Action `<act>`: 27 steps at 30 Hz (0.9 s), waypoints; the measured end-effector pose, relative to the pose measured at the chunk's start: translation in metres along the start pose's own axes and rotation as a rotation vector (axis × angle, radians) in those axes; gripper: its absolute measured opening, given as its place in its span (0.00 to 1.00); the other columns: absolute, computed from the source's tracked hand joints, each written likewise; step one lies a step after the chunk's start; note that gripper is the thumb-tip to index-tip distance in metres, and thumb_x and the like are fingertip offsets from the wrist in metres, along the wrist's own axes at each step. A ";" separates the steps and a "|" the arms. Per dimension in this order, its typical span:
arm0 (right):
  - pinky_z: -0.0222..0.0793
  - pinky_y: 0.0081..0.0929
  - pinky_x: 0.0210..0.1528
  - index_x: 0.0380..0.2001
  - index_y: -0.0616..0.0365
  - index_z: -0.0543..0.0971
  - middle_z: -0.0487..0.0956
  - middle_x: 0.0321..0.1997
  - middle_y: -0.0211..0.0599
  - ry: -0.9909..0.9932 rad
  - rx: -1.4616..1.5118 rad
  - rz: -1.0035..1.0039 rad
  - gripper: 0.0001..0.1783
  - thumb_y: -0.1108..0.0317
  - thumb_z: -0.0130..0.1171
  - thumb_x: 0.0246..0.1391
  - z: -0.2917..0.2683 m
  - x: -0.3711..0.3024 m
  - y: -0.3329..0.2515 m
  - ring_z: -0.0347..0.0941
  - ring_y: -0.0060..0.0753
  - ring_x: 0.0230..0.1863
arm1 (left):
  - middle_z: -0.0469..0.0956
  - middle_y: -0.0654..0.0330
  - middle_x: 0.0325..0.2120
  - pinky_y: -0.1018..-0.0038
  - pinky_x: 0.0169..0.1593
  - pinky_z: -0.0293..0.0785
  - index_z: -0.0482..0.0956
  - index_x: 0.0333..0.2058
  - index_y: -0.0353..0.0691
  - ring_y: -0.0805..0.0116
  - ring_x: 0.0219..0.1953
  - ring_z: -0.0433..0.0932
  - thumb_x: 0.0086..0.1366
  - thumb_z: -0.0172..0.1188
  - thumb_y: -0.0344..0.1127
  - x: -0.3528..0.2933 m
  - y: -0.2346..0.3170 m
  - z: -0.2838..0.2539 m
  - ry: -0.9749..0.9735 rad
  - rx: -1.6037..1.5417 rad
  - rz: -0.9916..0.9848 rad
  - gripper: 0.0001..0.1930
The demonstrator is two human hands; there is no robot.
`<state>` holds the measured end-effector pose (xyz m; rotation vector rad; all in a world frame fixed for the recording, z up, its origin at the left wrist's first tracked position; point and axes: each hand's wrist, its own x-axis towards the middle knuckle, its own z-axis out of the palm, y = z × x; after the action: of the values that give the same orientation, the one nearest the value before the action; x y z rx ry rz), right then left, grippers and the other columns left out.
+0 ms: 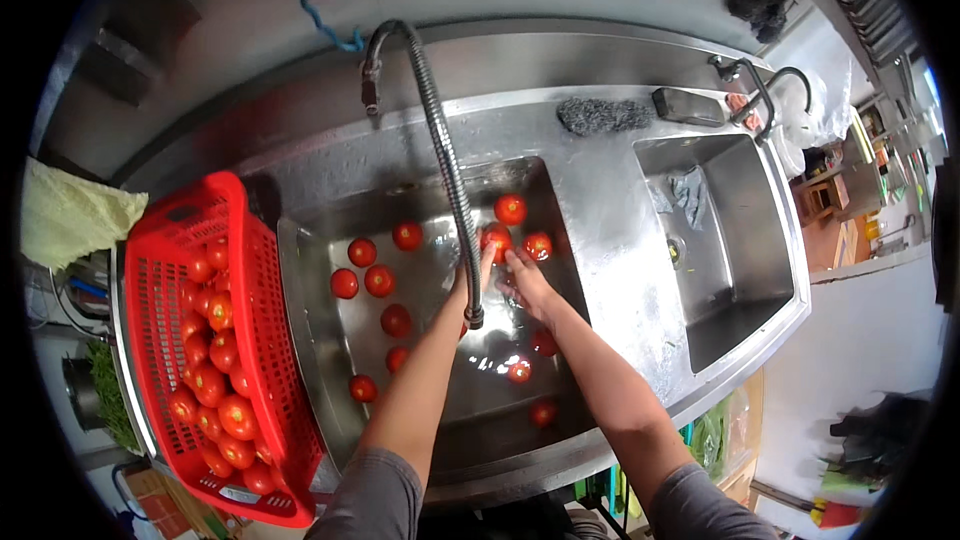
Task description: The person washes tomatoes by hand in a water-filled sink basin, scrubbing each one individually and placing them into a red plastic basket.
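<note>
A: Where is the tomato (495, 238)?

B: It sits in the water of the steel sink (320, 340), right by the bendy faucet hose (445, 155). Both hands are on it so they can rub it.

A: What do the fingers do?

B: The left hand (478, 275) reaches up behind the hose and touches the tomato. The right hand (525, 282) cups it from the other side. I cannot tell how tight the fingers are.

A: Why do other tomatoes float around?

B: The sink holds water, so they bob there, close to the hands.

A: And the red basket (250, 270)?

B: It rests on the sink's left edge, full of tomatoes, near enough to reach.
</note>
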<state>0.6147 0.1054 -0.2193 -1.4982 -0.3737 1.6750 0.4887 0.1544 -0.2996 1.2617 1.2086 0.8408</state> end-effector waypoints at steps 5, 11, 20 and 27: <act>0.71 0.30 0.47 0.64 0.51 0.59 0.72 0.54 0.36 0.056 -0.177 -0.251 0.26 0.59 0.47 0.66 -0.027 0.024 0.030 0.72 0.25 0.48 | 0.72 0.49 0.52 0.70 0.58 0.65 0.57 0.60 0.29 0.59 0.54 0.71 0.67 0.55 0.51 -0.025 0.044 0.015 -0.071 0.003 -0.227 0.35; 0.64 0.45 0.60 0.62 0.59 0.61 0.70 0.57 0.64 0.106 -0.803 -0.024 0.36 0.43 0.43 0.61 -0.017 -0.038 0.092 0.68 0.64 0.57 | 0.79 0.51 0.38 0.62 0.43 0.75 0.65 0.52 0.37 0.56 0.40 0.79 0.69 0.49 0.54 -0.121 0.025 -0.004 -0.085 0.410 -0.425 0.26; 0.74 0.27 0.33 0.51 0.61 0.69 0.79 0.38 0.43 -0.199 -0.719 -0.020 0.25 0.50 0.45 0.64 0.040 -0.146 0.105 0.78 0.31 0.30 | 0.72 0.55 0.47 0.68 0.42 0.80 0.68 0.54 0.38 0.64 0.48 0.75 0.66 0.51 0.47 -0.240 0.053 -0.066 0.042 -0.319 -0.595 0.23; 0.70 0.22 0.28 0.52 0.58 0.67 0.78 0.33 0.37 -0.157 -0.517 -0.227 0.23 0.53 0.50 0.63 0.083 -0.231 0.074 0.74 0.22 0.25 | 0.74 0.59 0.44 0.74 0.38 0.74 0.69 0.55 0.44 0.71 0.42 0.75 0.69 0.44 0.57 -0.292 0.146 -0.111 0.015 -0.460 -0.439 0.26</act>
<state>0.4954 -0.0844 -0.0958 -1.6098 -1.0871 1.5856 0.3402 -0.0738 -0.0883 0.5902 1.1604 0.7428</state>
